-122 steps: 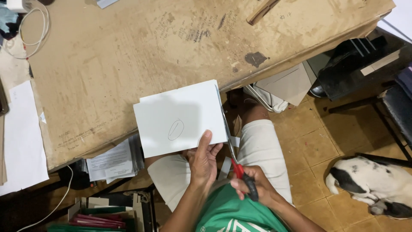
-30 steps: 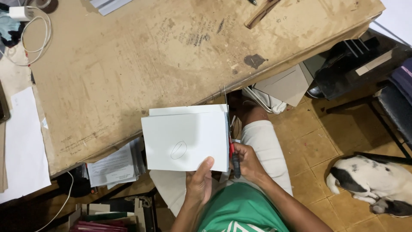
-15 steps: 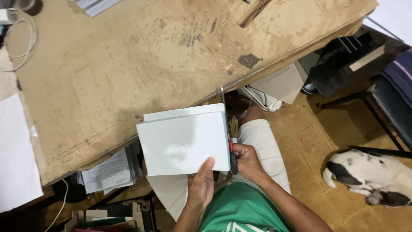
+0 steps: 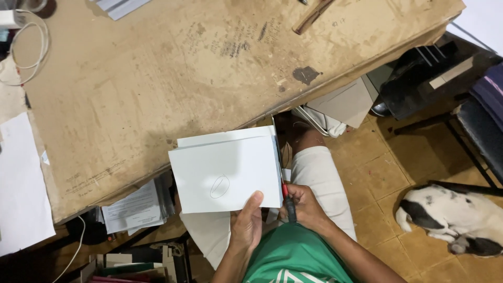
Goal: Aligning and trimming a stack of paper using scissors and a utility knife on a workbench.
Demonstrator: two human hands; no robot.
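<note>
Compared with four seconds earlier, the scissors had travelled from below the sheet, near the lap, up along its right edge, and the sheet had turned from a tilt to lie nearly square to the view.

At far left a loose white paper (image 4: 18,183) lay beside the worn cardboard-brown worktop (image 4: 157,78). The left hand (image 4: 247,222) pinched the bottom edge of the white card sheet (image 4: 225,170), thumb on top, grip closed on it; the sheet was held in the air above the lap, in front of the worktop's near edge. Its long axis ran left to right, and a small pencilled oval (image 4: 219,186) sat near its lower middle. The right hand (image 4: 304,207) was closed around the red-and-black handles of the scissors (image 4: 280,173), whose blades pointed up, away from the body, along the sheet's right side. As a judgement, a cut ran most of that side, while the oval remained uncut. Farther right a black-and-white dog (image 4: 450,217) lay on the tiled floor (image 4: 377,173).
</note>
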